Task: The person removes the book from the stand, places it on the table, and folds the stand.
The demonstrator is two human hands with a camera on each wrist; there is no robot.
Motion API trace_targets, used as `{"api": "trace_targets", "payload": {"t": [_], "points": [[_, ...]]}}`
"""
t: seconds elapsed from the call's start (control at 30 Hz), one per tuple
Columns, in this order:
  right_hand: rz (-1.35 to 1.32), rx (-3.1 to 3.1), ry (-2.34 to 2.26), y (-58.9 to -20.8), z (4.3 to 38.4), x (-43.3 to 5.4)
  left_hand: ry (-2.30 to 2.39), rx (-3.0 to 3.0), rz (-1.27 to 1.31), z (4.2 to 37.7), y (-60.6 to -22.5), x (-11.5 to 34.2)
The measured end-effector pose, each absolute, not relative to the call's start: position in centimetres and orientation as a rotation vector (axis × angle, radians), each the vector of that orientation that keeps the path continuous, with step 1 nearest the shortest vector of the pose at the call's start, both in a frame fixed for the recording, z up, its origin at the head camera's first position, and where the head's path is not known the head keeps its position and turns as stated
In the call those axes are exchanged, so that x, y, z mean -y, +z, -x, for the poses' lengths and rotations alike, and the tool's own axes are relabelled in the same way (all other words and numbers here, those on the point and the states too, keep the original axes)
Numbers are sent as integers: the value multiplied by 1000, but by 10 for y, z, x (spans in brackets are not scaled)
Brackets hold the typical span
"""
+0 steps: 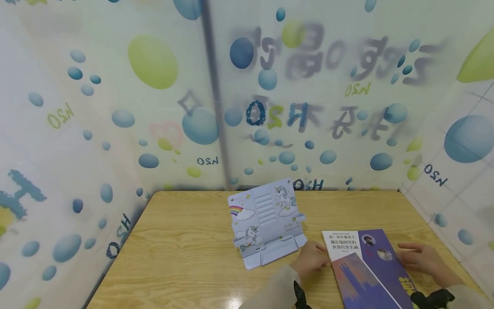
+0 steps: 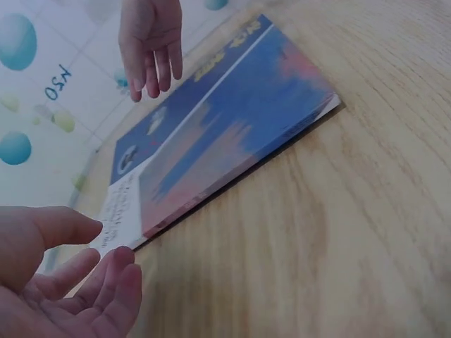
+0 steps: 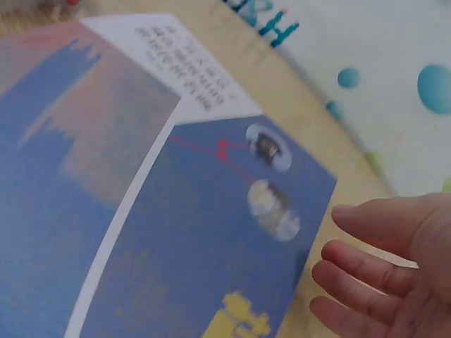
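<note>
A thin book (image 1: 380, 274) with a purple, white and painted cover lies flat on the table at the front right. Beside its left edge is my left hand (image 1: 311, 257), thumb and fingers parted. The left wrist view shows those fingertips (image 2: 125, 274) right by the white corner of the cover. Along the other edge, my right hand (image 1: 424, 262) hovers with its fingers loosely extended. In the right wrist view the thumb (image 3: 373, 220) is close to the purple edge, and nothing sits between thumb and fingers. A pale book stand (image 1: 266, 210) with unicorn pictures stands left of the book.
The wooden table (image 1: 173, 257) reaches back to a curtain-like wall (image 1: 173, 128) printed with blue and green dots. The book stand leans back, with a wire holder (image 1: 279, 251) at its front. A tiled side wall (image 1: 471, 180) borders the table's right.
</note>
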State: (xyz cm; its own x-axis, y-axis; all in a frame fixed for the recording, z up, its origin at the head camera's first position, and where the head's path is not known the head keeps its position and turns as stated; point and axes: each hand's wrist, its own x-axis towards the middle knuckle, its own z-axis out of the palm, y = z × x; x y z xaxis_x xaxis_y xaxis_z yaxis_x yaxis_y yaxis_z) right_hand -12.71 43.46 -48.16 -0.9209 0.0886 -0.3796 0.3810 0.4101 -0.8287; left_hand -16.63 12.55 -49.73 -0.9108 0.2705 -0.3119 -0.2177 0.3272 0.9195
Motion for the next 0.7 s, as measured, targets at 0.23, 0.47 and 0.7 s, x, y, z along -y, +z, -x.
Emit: {"api": "trace_targets", "payload": {"t": [0.23,0.47,0.7], "points": [[-261,-2621,-1391,-460,143,-411,1659,-2115,-163,175,-477,-102],[-5,-2853,-1337,-437,155,-369,1675,-2094,-264,185,-453,-66],[208,-2836,-1400,-418,181,-324,1667,-2172,-327,197,-430,-12]]}}
